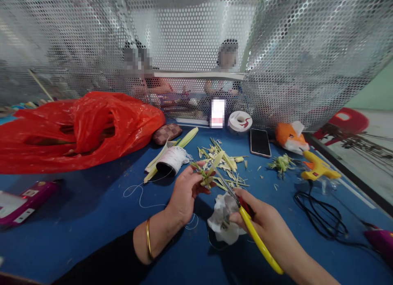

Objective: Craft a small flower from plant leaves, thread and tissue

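Nearest, the right hand [260,217] grips one pair of scissors [260,248], long axis running from near right to far left, blades towards the sprig; blade gap, cannot tell. One white bag [221,223] lies beside that hand, on its left. The left hand [184,191] is closed on one green sprig [208,176] in its fingertips, far and left of the right hand; its long leaf points far and slightly right. The left hand is the nearer to it, the blade tips just beside.

Farther, on the surface [123,219], are one spool [172,159] at left, many cuttings [225,160], one glue gun [319,168] at right, then one dark phone [260,142] and one tape roll [240,122]. Two people sit beyond the mesh [184,35].
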`<action>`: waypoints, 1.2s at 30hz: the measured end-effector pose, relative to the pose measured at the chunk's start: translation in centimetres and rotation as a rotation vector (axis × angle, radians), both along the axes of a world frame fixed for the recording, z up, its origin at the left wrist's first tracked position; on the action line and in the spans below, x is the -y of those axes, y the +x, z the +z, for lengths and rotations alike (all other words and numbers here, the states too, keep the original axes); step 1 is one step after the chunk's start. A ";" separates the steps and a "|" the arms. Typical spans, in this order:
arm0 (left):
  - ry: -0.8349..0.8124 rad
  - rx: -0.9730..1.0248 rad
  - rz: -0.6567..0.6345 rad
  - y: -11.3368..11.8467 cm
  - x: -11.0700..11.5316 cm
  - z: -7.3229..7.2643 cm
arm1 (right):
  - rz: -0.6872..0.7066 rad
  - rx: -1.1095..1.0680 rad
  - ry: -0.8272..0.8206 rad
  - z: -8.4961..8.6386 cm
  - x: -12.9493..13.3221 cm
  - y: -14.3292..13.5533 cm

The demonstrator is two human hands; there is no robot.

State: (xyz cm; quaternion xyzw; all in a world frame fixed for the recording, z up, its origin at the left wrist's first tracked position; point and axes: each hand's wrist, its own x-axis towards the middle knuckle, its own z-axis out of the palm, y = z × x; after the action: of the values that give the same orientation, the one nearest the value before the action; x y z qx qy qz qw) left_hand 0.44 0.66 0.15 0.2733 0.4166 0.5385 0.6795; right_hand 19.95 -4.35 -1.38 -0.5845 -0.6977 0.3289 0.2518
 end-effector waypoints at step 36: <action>0.025 -0.116 -0.070 -0.4 -0.6 -0.5 | -0.009 -0.035 0.024 0.0 -0.1 0.1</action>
State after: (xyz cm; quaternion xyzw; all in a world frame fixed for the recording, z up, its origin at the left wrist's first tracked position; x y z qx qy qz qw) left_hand 0.07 1.30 -0.32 0.3269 0.4389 0.5028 0.6692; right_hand 20.08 -4.28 -1.36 -0.5787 -0.6945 0.3296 0.2722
